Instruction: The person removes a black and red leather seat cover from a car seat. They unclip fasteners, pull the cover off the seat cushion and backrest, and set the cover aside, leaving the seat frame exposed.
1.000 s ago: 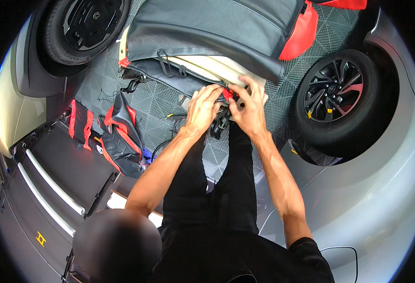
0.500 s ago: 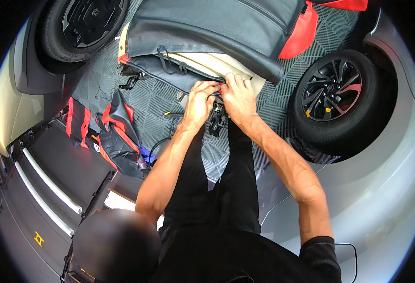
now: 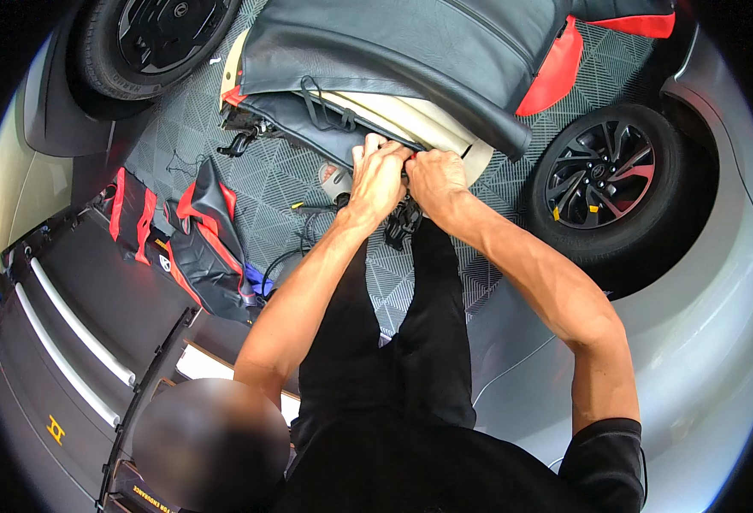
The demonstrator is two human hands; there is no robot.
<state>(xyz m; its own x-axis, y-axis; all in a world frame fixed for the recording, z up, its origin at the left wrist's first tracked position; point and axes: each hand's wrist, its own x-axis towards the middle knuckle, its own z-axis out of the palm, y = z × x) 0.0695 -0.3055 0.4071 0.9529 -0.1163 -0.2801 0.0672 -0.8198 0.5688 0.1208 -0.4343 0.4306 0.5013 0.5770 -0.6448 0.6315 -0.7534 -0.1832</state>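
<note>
A car seat lies on the floor ahead of me, dressed in a black leather seat cover (image 3: 385, 56) with red side panels. Cream upholstery (image 3: 406, 115) shows in the gap between the cover's flaps, where a black cord (image 3: 321, 107) hangs in a loop. Both hands meet at the lower flap's edge. My left hand (image 3: 378, 177) is closed on that edge, its fingers bent over it. Beside it, my right hand (image 3: 439, 181) pinches the same edge, fingertips partly hidden. Below them a black metal seat fitting (image 3: 404, 224) shows between my legs.
A car wheel (image 3: 603, 175) and silver bodywork (image 3: 581, 376) stand close on my right. Another wheel (image 3: 158, 43) is at the far left. Red-and-black cover pieces (image 3: 209, 256) lie on the left beside a dark panel (image 3: 94, 299). A blurred round shape (image 3: 211, 449) is at lower left.
My hands stay at the cover's edge. The left hand has turned, its fingers now reaching further over the edge; the right hand has curled tighter. The view has shifted slightly.
</note>
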